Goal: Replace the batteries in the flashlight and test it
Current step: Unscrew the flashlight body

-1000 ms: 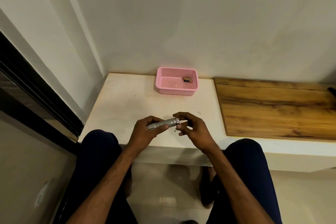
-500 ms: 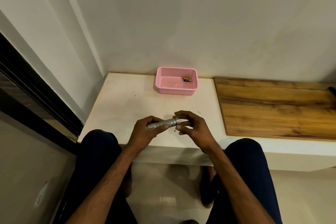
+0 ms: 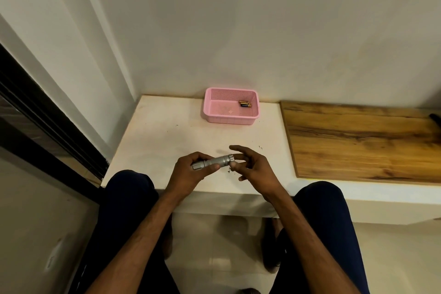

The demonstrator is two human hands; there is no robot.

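Note:
A small silver flashlight (image 3: 216, 161) lies level in my left hand (image 3: 188, 173), which is wrapped around its left half above the near edge of the white table (image 3: 167, 136). My right hand (image 3: 253, 166) is at the flashlight's right end, thumb and one fingertip touching its ribbed rim, the other fingers spread apart. A few batteries (image 3: 245, 104) lie in the back right corner of a pink basket (image 3: 230, 119) at the far side of the table.
A wooden board (image 3: 358, 141) covers the surface to the right of the white table. Walls close in behind and on the left. My knees sit under the table's near edge, with tiled floor between them.
The fingers of my right hand have spread open at the flashlight's right end; before they were curled around that end. My left hand and the flashlight have stayed in place.

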